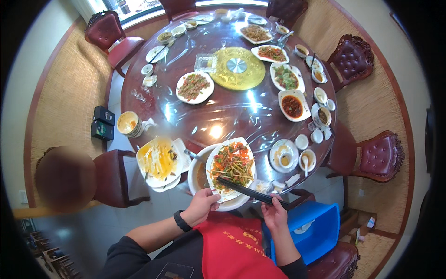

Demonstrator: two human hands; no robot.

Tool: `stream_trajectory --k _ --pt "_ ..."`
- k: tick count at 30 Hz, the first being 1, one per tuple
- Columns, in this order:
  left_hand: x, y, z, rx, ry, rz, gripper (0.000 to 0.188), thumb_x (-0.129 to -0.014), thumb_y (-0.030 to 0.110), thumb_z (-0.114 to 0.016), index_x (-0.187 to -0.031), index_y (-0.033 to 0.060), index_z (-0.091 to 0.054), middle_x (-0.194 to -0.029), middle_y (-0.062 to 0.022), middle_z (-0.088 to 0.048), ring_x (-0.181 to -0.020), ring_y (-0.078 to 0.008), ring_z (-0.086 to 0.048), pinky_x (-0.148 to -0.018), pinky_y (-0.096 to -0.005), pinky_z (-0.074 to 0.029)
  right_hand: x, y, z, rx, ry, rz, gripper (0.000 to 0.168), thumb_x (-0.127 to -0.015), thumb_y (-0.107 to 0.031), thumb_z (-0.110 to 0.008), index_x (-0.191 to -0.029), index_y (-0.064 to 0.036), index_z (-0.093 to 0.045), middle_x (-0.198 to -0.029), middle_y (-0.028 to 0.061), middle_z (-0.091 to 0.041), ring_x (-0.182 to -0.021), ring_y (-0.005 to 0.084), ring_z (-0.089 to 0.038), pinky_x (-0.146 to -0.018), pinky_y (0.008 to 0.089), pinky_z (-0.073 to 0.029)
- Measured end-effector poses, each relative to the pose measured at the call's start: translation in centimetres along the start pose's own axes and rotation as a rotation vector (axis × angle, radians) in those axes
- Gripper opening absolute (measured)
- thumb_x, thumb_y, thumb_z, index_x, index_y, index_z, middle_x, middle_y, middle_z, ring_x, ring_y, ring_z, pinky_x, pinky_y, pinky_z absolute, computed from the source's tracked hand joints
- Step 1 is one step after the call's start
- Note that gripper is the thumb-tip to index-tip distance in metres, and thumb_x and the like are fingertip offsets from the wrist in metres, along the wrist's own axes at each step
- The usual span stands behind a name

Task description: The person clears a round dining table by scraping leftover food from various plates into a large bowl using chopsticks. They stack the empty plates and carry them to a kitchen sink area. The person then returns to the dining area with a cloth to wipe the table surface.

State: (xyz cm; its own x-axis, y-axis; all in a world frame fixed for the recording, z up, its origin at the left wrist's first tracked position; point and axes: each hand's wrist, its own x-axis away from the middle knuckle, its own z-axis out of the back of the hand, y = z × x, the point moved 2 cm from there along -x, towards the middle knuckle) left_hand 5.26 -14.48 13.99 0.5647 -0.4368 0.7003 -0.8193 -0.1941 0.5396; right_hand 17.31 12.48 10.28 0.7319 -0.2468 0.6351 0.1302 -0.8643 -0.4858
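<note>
My left hand (204, 206) grips the near-left rim of a white plate (213, 164) of leftover red and green food (232, 164), held over a large white bowl (197, 171) at the table's near edge. Black chopsticks (244, 191) are in my right hand (274, 212), bunched together, their tips on the food at the plate's lower part. A spoon or ladle handle (193, 155) leans out of the bowl, which holds brownish liquid. Left of it lie stacked white plates, the top one (158, 162) smeared with yellow-orange sauce.
The round table (195, 125) bears a gold turntable centre (254, 75), a plate of diced food (194, 87), a bowl of red sauce (292, 106) and several other dishes. Stacked bowls (129, 123) stand at left. A blue bin (310, 240) is beside me at right. Red chairs (378, 157) surround the table.
</note>
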Motion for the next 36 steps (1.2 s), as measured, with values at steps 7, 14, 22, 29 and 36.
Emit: stream_trajectory --k 7,14,22,29,36 --pt "5.9 -1.2 5.3 -0.048 0.068 0.096 0.01 -0.094 0.006 -0.059 -0.1 -0.0013 -0.062 -0.085 -0.0064 -0.064 -0.062 -0.0109 -0.054 -0.055 -0.023 -0.041 1.9 6.5 1.0 0.064 -0.009 -0.077 0.018 -0.096 -0.01 -0.063 -0.114 -0.007 -0.062 -0.102 0.0114 -0.069 -0.092 0.0247 -0.07 -0.079 0.0353 -0.059" --pt "8.1 -0.7 7.5 -0.094 0.037 0.149 0.009 -0.094 0.007 -0.057 -0.099 -0.0005 -0.061 -0.084 -0.0069 -0.065 -0.059 -0.0103 -0.054 -0.052 -0.0224 -0.04 -0.3 8.8 2.4 0.021 0.04 0.032 0.016 -0.098 -0.009 -0.062 -0.114 -0.007 -0.062 -0.103 0.0086 -0.067 -0.091 0.022 -0.069 -0.078 0.0324 -0.061" --pt "9.8 1.1 8.5 -0.14 0.07 0.232 0.013 -0.095 0.011 -0.057 -0.099 -0.0005 -0.059 -0.08 -0.0084 -0.063 -0.053 -0.0119 -0.056 -0.046 -0.0236 -0.041 0.1 9.3 2.3 -0.054 0.166 0.167 0.015 -0.097 -0.008 -0.062 -0.112 -0.006 -0.063 -0.103 0.0098 -0.067 -0.093 0.0227 -0.068 -0.079 0.0305 -0.06" --pt "10.0 1.8 9.3 -0.248 0.036 0.244 0.016 -0.094 0.014 -0.058 -0.097 -0.0022 -0.058 -0.078 -0.0086 -0.062 -0.053 -0.0126 -0.057 -0.046 -0.0243 -0.042 5.0 11.5 -0.3 0.007 -0.075 -0.111 0.017 -0.097 -0.01 -0.062 -0.114 -0.006 -0.063 -0.101 0.011 -0.067 -0.09 0.0248 -0.069 -0.078 0.0323 -0.061" --pt "11.3 3.3 8.7 -0.253 0.009 0.254 0.014 -0.093 0.011 -0.057 -0.095 -0.003 -0.057 -0.076 -0.0078 -0.059 -0.053 -0.0124 -0.055 -0.046 -0.0251 -0.043 1.4 11.5 3.0 -0.075 0.196 0.189 0.015 -0.095 -0.006 -0.064 -0.11 -0.006 -0.066 -0.103 0.0087 -0.068 -0.092 0.0214 -0.069 -0.078 0.0297 -0.061"
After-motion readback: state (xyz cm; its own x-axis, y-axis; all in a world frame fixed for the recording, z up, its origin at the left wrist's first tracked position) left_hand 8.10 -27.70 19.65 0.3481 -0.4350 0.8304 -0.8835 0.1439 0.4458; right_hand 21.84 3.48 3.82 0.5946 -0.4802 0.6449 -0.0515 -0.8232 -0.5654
